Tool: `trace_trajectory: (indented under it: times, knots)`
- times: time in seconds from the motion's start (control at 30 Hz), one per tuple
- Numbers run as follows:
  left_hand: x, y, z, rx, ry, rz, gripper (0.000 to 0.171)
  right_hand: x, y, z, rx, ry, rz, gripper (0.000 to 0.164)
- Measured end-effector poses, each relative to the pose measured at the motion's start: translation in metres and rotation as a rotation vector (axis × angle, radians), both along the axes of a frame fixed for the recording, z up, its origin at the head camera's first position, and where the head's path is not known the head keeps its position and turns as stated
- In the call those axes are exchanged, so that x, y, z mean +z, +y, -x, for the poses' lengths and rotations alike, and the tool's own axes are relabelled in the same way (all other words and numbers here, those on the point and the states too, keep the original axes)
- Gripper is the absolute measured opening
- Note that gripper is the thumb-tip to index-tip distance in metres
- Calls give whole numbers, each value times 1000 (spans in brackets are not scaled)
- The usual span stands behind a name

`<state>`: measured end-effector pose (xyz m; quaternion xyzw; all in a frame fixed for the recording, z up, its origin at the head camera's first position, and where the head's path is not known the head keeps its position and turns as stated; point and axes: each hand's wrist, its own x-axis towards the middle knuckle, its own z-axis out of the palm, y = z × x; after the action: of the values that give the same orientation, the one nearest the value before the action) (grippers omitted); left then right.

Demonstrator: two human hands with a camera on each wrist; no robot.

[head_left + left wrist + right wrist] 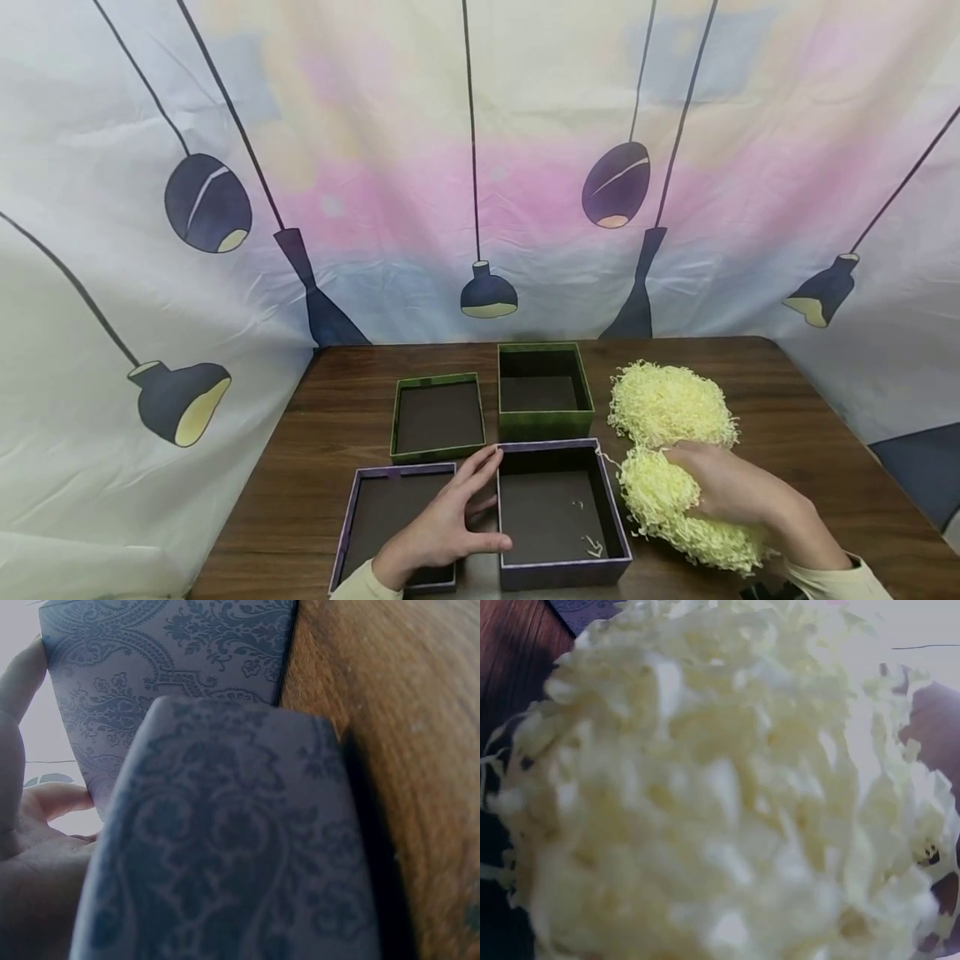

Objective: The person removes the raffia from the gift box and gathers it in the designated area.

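Note:
My left hand is spread along the left wall of a purple patterned box. Its fingertips touch the far left corner and its thumb the near one; in the left wrist view the fingers lie against the box's patterned side. A few paper shreds lie on the box's dark floor. To the right, my right hand grips a clump of pale yellow shredded paper, its fingertips hidden in the shreds. The shredded paper fills most of the right wrist view.
A shallow purple lid lies under my left forearm, inside up. Behind stand a green lid and a deeper green box, both open upward. Another heap of shredded paper sits at the back right of the wooden table. A printed cloth hangs behind.

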<state>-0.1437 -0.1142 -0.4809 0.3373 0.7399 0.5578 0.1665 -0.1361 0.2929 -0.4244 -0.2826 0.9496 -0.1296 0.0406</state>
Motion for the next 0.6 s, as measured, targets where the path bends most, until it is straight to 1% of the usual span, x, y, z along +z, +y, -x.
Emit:
trace_trajectory:
  times: [0.2,0.33,0.5,0.6]
  knots:
    - [0,0,-1,-3,-4,9,96,-2,4,-4,-7,-78,-21,64]
    - [1,-1,-2,-3,-1,9,96,-4,8,-7,-14,-108,-22,62]
    - [2,-1,-1,-3,1,19,95,-5,11,-8,-34,-174,-14,68]
    - [3,-2,0,0,2,25,95,-6,11,-7,-24,-193,-10,69]
